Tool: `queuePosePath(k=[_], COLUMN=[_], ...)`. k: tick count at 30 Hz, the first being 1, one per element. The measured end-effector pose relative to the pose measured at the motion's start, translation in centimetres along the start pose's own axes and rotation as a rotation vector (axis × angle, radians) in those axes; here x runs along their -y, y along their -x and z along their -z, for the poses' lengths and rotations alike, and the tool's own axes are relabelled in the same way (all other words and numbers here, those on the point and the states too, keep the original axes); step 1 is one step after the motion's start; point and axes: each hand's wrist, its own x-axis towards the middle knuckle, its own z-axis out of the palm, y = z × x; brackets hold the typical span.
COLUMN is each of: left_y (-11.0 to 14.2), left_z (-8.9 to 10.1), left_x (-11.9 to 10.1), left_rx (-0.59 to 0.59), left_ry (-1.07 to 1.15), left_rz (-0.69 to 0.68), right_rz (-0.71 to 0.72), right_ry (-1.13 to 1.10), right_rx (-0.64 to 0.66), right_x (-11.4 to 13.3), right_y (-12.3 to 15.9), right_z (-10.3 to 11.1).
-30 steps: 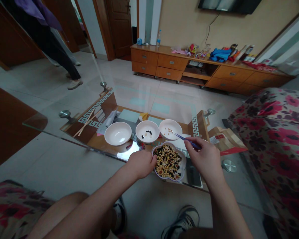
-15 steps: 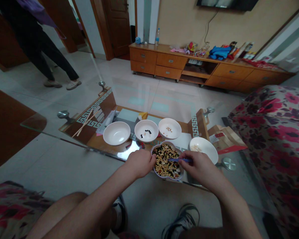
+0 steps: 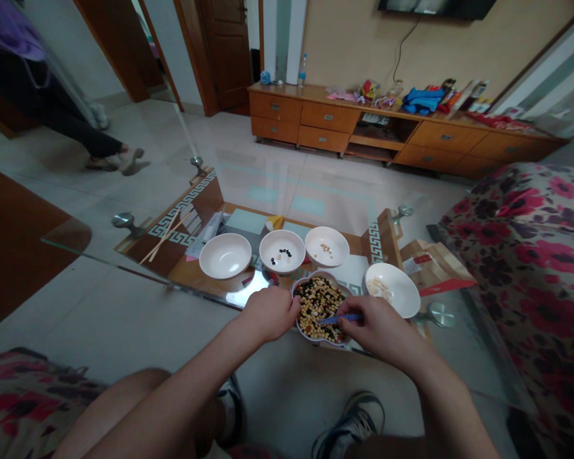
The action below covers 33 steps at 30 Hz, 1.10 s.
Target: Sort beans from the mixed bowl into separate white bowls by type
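Observation:
A white lobed plate [image 3: 319, 307] heaped with mixed beans, dark, yellow and pale, sits at the near edge of the glass table. My left hand [image 3: 270, 313] curls against its left rim, with the fingers partly hidden. My right hand [image 3: 377, 330] pinches blue tweezers [image 3: 344, 318] whose tips reach over the beans. Just beyond the plate stand white bowls: one bare [image 3: 226, 255], one with a few black beans [image 3: 282, 251], one with tan beans [image 3: 326, 247]. Another white bowl [image 3: 392, 290], holding pale beans, tilts near my right hand.
The glass table [image 3: 95, 252] has a wooden shelf below, with chopsticks [image 3: 165, 237] under the glass. A paper bag [image 3: 435, 268] lies to the right beside a floral sofa [image 3: 526, 268]. A person [image 3: 52, 121] walks at the back left, near a wooden sideboard [image 3: 344, 124].
My right hand has moved from the plate's far right side to its near side, with the tweezers now pointing left. The right-hand bowl has come into view. The person behind has moved left.

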Motion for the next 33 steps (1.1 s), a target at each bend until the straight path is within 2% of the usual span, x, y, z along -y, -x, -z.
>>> queuePosePath(k=[24, 30, 33], left_y=[-0.02, 0.00, 0.02], left_z=[-0.10, -0.05, 0.01], left_x=[0.05, 0.05, 0.00], left_rx=[-0.005, -0.006, 0.001], left_ry=[0.011, 0.012, 0.006], left_rz=[-0.008, -0.002, 0.007], right_rz=[-0.014, 0.016, 0.049], right_ry=[-0.043, -0.041, -0.030], right_rx=[0.040, -0.019, -0.097], right_x=[0.18, 0.28, 0.33], right_y=[-0.19, -0.14, -0.19], right_z=[-0.43, -0.11, 0.24])
